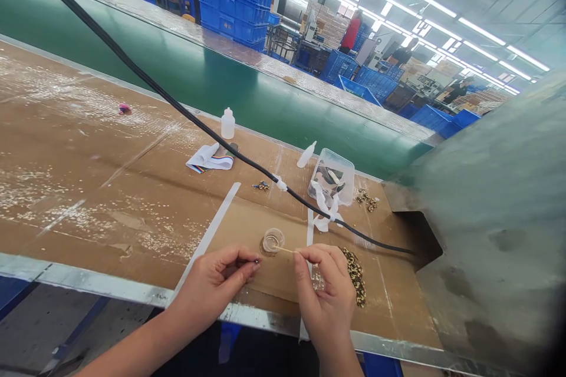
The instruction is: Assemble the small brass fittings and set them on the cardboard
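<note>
Thumb and forefinger of my right hand [325, 285] pinch a thin wooden stick [283, 249]. The stick's far tip reaches into a small clear cup [273, 240] on the cardboard. My left hand [216, 277] is closed in a pinch at the cup's near left, holding a tiny dark piece [257, 260] at the fingertips; its exact kind is too small to make out. Beside my right hand lies a pile of small black-and-gold pieces [355, 277]. Partly behind that hand, a clear glittery item [317, 278] shows.
A black cable [177, 103] crosses above the cardboard-covered bench [145, 200]. Farther back are a white squeeze bottle [227, 123], a ribbon [210, 158], a tipped bottle [306, 155] and a clear plastic box [349, 168] of scraps. A metal panel [495, 235] stands at right, a green conveyor belt [247, 82] behind.
</note>
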Demonstrator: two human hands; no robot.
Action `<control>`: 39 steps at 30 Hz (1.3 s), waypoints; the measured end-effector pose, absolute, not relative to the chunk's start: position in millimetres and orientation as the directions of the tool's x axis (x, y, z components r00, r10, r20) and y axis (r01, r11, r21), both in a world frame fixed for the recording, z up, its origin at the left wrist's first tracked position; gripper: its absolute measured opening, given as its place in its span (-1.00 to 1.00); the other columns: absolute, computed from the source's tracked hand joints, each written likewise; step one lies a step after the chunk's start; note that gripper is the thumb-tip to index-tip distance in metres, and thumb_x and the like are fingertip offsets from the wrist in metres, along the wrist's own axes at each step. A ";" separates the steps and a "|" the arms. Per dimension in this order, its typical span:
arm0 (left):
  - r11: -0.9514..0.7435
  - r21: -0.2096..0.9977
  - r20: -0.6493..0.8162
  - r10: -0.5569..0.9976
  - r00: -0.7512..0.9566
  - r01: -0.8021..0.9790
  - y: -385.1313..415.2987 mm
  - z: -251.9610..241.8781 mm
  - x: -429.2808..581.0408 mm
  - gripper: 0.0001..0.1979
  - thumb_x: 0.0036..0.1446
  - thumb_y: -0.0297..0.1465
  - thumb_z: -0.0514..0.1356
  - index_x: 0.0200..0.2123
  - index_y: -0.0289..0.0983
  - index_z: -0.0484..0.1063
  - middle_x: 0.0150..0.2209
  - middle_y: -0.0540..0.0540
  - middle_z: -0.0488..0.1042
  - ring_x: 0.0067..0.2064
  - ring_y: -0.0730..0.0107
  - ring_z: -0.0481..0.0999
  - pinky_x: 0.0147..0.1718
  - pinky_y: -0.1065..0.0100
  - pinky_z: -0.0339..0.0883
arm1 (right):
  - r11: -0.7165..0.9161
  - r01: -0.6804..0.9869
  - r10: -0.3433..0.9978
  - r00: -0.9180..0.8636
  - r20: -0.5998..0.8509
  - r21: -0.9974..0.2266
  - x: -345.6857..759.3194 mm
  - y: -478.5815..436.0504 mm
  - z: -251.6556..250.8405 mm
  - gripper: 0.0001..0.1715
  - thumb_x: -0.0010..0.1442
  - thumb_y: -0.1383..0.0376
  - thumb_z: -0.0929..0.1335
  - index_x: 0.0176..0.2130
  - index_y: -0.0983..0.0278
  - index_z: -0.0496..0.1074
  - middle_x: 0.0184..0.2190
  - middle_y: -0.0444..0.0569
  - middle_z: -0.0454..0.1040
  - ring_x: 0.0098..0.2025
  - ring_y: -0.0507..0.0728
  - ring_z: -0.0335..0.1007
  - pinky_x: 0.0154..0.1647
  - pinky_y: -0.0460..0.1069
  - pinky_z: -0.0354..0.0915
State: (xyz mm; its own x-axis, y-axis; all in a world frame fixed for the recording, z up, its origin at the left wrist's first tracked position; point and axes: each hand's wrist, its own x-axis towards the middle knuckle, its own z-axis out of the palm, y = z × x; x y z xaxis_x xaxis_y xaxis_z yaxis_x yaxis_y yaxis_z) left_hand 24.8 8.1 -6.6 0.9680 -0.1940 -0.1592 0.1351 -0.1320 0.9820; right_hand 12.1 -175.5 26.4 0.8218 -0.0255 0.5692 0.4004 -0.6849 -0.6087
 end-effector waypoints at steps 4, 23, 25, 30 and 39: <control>-0.104 0.986 -0.148 -0.202 0.968 0.129 8.1 -7.6 24.1 -0.81 0.08 -0.29 0.20 -0.29 -0.27 0.50 -0.34 -0.09 0.56 -0.30 0.29 0.55 -0.26 0.34 0.46 | -0.728 0.384 -0.019 0.816 0.577 -0.567 18.0 -176.5 21.8 -0.94 0.20 0.39 0.34 -0.32 0.25 0.42 -0.37 -0.07 0.42 -0.27 0.13 0.29 -0.21 0.05 0.16; -0.143 0.985 -0.122 -0.206 0.971 0.093 9.7 -13.9 24.3 -0.81 0.08 -0.29 0.20 -0.28 -0.24 0.52 -0.30 -0.08 0.57 -0.25 0.28 0.55 -0.21 0.31 0.45 | -0.744 0.351 0.010 0.856 0.517 -0.568 19.6 -175.1 14.7 -0.93 0.19 0.37 0.35 -0.34 0.21 0.45 -0.38 -0.09 0.44 -0.27 0.14 0.29 -0.19 0.05 0.13; -0.144 0.984 -0.133 -0.202 0.970 0.104 9.9 -13.6 23.4 -0.82 0.06 -0.29 0.21 -0.29 -0.24 0.52 -0.32 -0.07 0.57 -0.27 0.29 0.55 -0.23 0.33 0.45 | -0.746 0.343 0.010 0.863 0.506 -0.570 21.0 -173.4 14.2 -0.92 0.19 0.37 0.36 -0.34 0.20 0.45 -0.39 -0.10 0.44 -0.28 0.14 0.29 -0.20 0.05 0.13; -0.131 0.986 -0.130 -0.194 0.972 0.106 8.0 -11.9 24.2 -0.81 0.05 -0.29 0.21 -0.29 -0.24 0.51 -0.34 -0.07 0.57 -0.30 0.31 0.54 -0.28 0.37 0.44 | -0.734 0.349 -0.006 0.855 0.518 -0.583 21.3 -172.3 18.2 -0.92 0.20 0.38 0.35 -0.33 0.21 0.45 -0.38 -0.10 0.44 -0.27 0.13 0.29 -0.17 0.06 0.14; -0.127 0.982 -0.155 -0.153 0.976 0.137 6.9 -12.4 23.0 -0.82 0.05 -0.27 0.22 -0.34 -0.27 0.47 -0.36 -0.08 0.55 -0.34 0.32 0.53 -0.33 0.35 0.44 | -0.555 0.302 -0.142 0.884 0.446 -0.775 1.3 -174.0 22.5 -0.88 0.23 0.35 0.32 -0.38 0.24 0.38 -0.42 -0.11 0.37 -0.31 0.10 0.29 -0.28 -0.01 0.19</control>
